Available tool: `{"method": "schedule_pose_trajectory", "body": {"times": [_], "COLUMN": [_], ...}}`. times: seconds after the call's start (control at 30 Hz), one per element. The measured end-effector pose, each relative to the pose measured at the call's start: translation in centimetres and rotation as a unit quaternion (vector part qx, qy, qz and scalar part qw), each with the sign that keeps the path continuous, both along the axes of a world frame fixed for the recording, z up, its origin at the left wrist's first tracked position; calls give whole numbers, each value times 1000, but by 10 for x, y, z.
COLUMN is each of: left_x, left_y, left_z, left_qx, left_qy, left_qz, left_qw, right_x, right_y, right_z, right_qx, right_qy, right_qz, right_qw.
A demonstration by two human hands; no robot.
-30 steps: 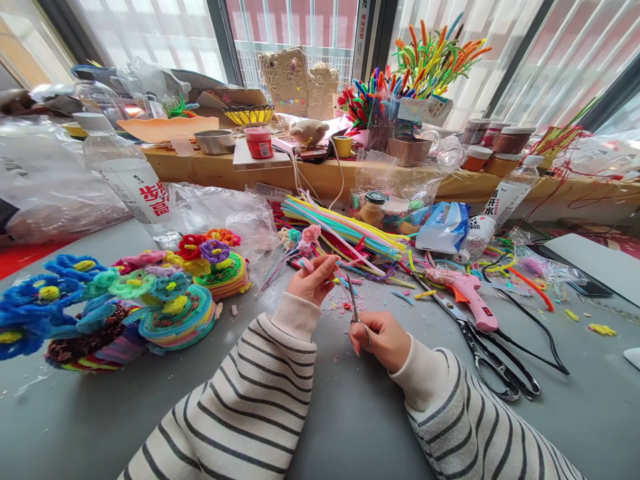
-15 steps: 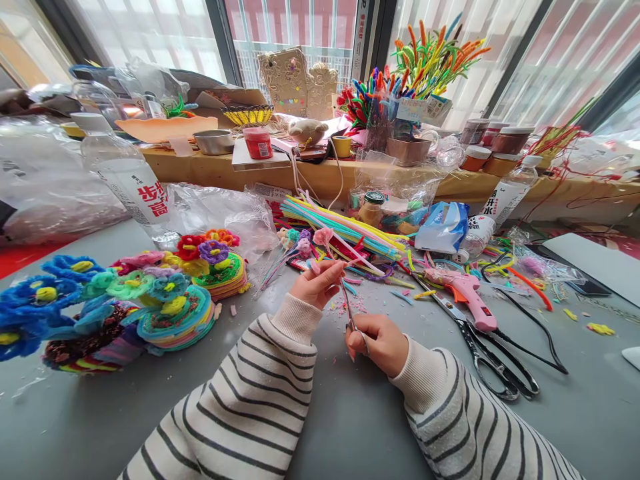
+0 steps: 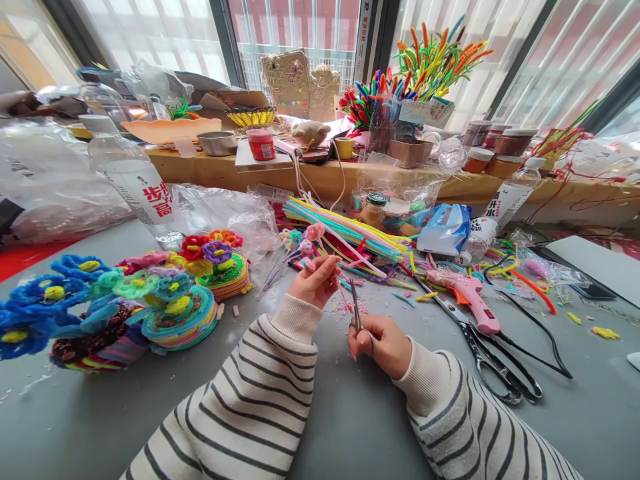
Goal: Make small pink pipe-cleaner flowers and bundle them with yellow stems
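Observation:
My left hand is closed in a pinch on a pink pipe-cleaner flower, whose head rises above the fingers. A thin pink strand shows below the fingertips; whether it belongs to the flower I cannot tell. My right hand grips small metal scissors, fingers at the handles and blades pointing up, just right of the left fingertips. Pink fluffy trimmings lie on the table behind the blades. To the left stand finished pipe-cleaner flower pots, one with blue flowers, another with a round striped base.
Large black-handled scissors and a pink glue gun with a black cable lie at right. Behind are bundled pipe cleaners, a jar and a tilted water bottle. Paint pots line the ledge.
The scissors have moved slightly away from the left fingertips, and their blades are more upright. The flower in my left hand has tilted and shifted a little left.

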State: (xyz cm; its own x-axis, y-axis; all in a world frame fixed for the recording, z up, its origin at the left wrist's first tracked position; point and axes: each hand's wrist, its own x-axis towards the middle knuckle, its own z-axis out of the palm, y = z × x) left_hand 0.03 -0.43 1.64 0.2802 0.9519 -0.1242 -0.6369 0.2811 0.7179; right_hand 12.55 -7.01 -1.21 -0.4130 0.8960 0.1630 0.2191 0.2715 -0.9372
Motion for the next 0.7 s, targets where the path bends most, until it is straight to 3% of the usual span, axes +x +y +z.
{"method": "schedule_pose_trajectory", "body": {"times": [0.17,0.7], "left_x": [0,1], "left_y": [0,0], "left_z": [1,1], "left_qx": [8,28], "left_qy": [-4,14], "left_qz": [-5,-12], "left_qw": [1000,999], "right_x": [-2,0], "right_y": [-2,-1], "right_z": [4,1], "right_qx": [-16,18], "right_qy": [-9,-48], "right_qz": [52,102], "right_qw": [998,993]}}
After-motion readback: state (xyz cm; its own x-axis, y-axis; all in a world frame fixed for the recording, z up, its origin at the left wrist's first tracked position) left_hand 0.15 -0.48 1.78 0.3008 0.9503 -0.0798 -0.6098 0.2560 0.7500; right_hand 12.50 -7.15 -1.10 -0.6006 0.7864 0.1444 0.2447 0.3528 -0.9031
